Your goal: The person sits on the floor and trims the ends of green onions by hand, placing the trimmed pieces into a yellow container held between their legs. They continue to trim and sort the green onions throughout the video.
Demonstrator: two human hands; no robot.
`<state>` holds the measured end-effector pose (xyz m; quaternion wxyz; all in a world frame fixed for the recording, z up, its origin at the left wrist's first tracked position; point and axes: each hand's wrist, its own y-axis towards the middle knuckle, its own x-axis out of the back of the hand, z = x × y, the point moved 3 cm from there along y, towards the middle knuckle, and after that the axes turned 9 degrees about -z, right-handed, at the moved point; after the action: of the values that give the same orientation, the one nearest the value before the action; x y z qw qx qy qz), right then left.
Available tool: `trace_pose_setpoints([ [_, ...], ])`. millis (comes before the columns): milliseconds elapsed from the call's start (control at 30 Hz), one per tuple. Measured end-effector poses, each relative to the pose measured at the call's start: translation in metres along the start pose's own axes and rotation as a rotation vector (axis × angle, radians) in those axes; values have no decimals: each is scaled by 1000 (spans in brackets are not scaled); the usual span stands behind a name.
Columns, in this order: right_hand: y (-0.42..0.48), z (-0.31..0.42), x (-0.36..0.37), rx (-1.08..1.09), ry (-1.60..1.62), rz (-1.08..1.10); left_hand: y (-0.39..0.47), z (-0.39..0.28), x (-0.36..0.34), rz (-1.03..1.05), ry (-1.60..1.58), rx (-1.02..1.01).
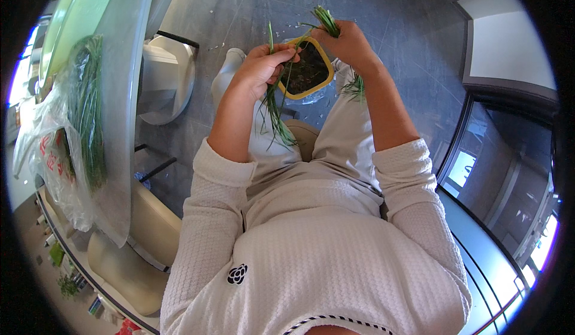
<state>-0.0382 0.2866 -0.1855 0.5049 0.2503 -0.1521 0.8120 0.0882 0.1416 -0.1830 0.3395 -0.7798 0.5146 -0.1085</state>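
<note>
Long thin green stalks [279, 126], which look like chives, hang from my left hand [269, 65], pinched between thumb and fingers. My right hand [346, 43] grips a bundle of green stalks [327, 20] whose pale ends point up and away from me. The leafy ends of that bundle show below the hand, by my knee. A thin stalk runs between the two hands. Under and between them, on the floor, stands a yellow-rimmed bin [333, 75] with dark plant scraps inside.
At the left, a table [119, 123] bears a plastic bag of long green stalks [87, 105] and another bag [54, 155] with red writing. Pale chairs [168, 79] stand under and beside it. White bits lie on the grey tiled floor [251, 11]. A glass-fronted cabinet [498, 168] is at the right.
</note>
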Motion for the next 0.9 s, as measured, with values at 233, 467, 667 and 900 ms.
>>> trace_pose_setpoints([
  [233, 0, 4, 0, -75, 86, 57, -2, 0, 2, -30, 14, -17],
  [467, 11, -17, 1, -48, 101, -287, -7, -6, 3, 38, -11, -12],
  [667, 23, -30, 20, -137, 63, -464, -10, 4, 10, 92, -130, -13],
  [900, 21, -42, 0, -75, -228, -511, -10, 8, 20, 130, -176, -25],
])
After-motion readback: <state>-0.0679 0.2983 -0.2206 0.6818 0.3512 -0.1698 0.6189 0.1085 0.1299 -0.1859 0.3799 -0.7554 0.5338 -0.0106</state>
